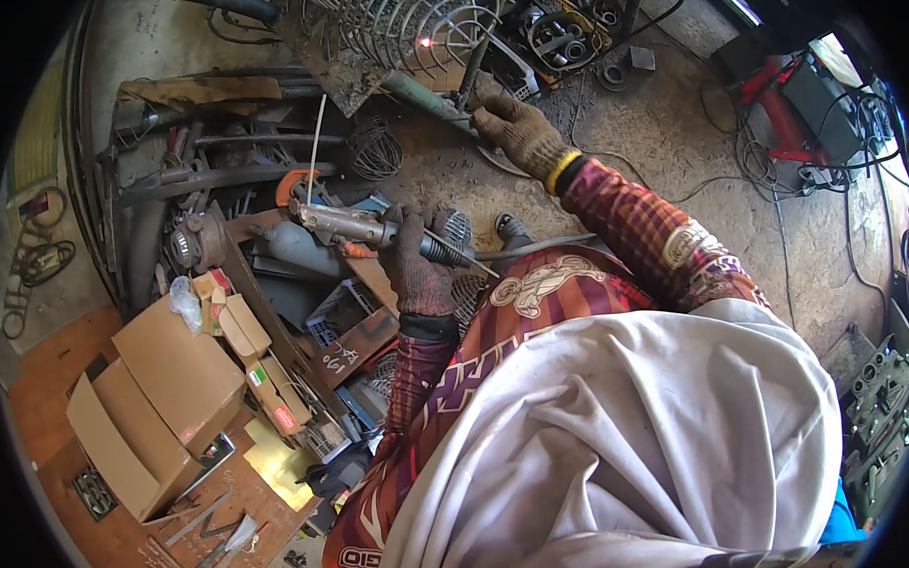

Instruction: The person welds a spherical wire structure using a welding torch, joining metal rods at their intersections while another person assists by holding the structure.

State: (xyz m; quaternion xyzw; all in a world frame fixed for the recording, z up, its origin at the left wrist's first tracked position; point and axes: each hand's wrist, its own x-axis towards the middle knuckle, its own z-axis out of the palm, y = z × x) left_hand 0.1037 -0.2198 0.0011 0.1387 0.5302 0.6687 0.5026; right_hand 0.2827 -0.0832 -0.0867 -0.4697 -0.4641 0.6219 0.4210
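Note:
My left hand point(420, 263), in a dark work glove, is wrapped around a welding electrode holder point(348, 225). A thin pale welding rod point(317, 149) stands up from the holder's jaw. My right hand point(521, 136), in a brown knit glove with a yellow cuff, is closed at the end of a green metal pipe point(423, 100). A dark bar point(474, 71) meets the pipe near its fingers; how they join is unclear. Beyond them lies a round wire cage point(405, 25), with a small glowing red spot on one wire.
Scrap metal point(219, 142) and a grey cylinder point(303, 251) are heaped on the left. Cardboard boxes point(182, 364) stand on a brown bench point(90, 452). Dirty machine parts point(566, 40) lie at the far side. A red-and-black machine point(784, 107) with tangled cables sits at right.

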